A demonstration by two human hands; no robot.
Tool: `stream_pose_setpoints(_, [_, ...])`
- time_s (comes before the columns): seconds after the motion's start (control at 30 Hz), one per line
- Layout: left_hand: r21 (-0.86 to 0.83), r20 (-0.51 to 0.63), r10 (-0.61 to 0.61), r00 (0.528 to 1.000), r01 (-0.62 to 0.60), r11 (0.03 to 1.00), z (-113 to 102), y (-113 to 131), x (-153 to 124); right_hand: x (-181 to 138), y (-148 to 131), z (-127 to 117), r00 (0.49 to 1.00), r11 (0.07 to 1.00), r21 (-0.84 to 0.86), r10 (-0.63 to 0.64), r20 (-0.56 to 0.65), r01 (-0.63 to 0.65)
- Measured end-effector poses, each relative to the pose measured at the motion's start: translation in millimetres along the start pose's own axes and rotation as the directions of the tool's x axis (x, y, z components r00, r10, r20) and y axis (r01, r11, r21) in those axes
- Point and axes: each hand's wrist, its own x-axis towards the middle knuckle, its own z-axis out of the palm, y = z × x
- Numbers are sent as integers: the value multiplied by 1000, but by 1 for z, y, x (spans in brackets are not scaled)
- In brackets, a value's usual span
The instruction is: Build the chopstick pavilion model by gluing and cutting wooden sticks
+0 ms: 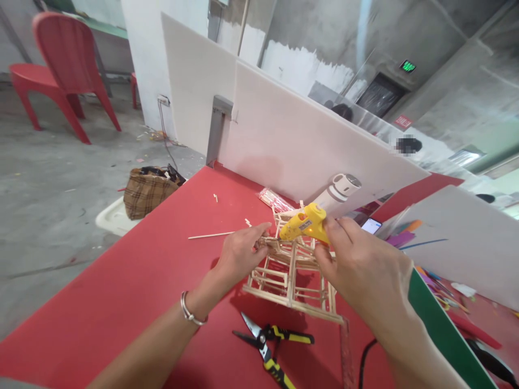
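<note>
A yellow hot glue gun (304, 222) is in my right hand (357, 259), its nozzle pointing left at the top of a wooden stick frame (291, 275). My left hand (243, 249) is closed at the frame's upper left, thumb and fingers pinching a thin wooden stick there. The nozzle tip is close to those fingers; whether it touches the wood I cannot tell. The frame, built of thin sticks in open boxes, rests on the red table (162, 270). Pruning shears (263, 340) with black and yellow handles lie with blades apart in front of it.
Behind the frame are a white bottle (338, 192) and a bag of sticks (275, 200). A loose stick (211, 235) lies left. White panels (308, 124) border the table's back. A phone (371, 225) is at right, and a black cord (365, 356) runs near my right forearm.
</note>
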Motion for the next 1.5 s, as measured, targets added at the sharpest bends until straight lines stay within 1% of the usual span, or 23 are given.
stream_pose_setpoints(0.3, [-11, -10, -1, 1000, 1, 1000, 0, 0, 0, 2, -4, 1, 1000, 1000, 25, 1, 5, -1])
stream_pose_setpoints(0.4, [-21, 18, -15, 1000, 15, 1000, -2, 2, 1, 4, -9, 2, 1000, 998, 56, -2, 14, 1])
stream_pose_setpoints(0.5, [-30, 52, -34, 998, 36, 999, -5, 5, 2, 7, -14, 3, 998, 996, 88, -12, 55, 7])
stream_pose_setpoints(0.6, [-37, 56, -29, 998, 31, 999, -8, 8, 3, 8, -18, 5, 997, 993, 115, -28, 76, 19])
stream_pose_setpoints(0.7, [-41, 53, -20, 998, 23, 999, -10, 10, 3, 8, -20, 6, 997, 991, 133, -38, 62, 30])
stream_pose_setpoints(0.83, [-75, 61, -13, 998, 17, 997, -8, 8, 2, 7, -19, 7, 999, 991, 131, -40, 3, 39])
stream_pose_setpoints(0.9, [-80, 58, -3, 998, 8, 997, -8, 7, 2, 7, -18, 7, 999, 991, 128, -41, -8, 41])
stream_pose_setpoints(1.1, [-53, 43, 0, 999, 2, 999, -9, 9, 3, 8, -19, 8, 999, 989, 142, -50, 2, 49])
stream_pose_setpoints(1.33, [-54, 59, -12, 998, 15, 998, -8, 8, 2, 10, -19, 7, 998, 990, 125, -61, -13, 62])
stream_pose_setpoints(1.5, [-78, 64, -13, 998, 18, 997, -8, 6, 2, 6, -18, 8, 999, 990, 135, -45, 14, 43])
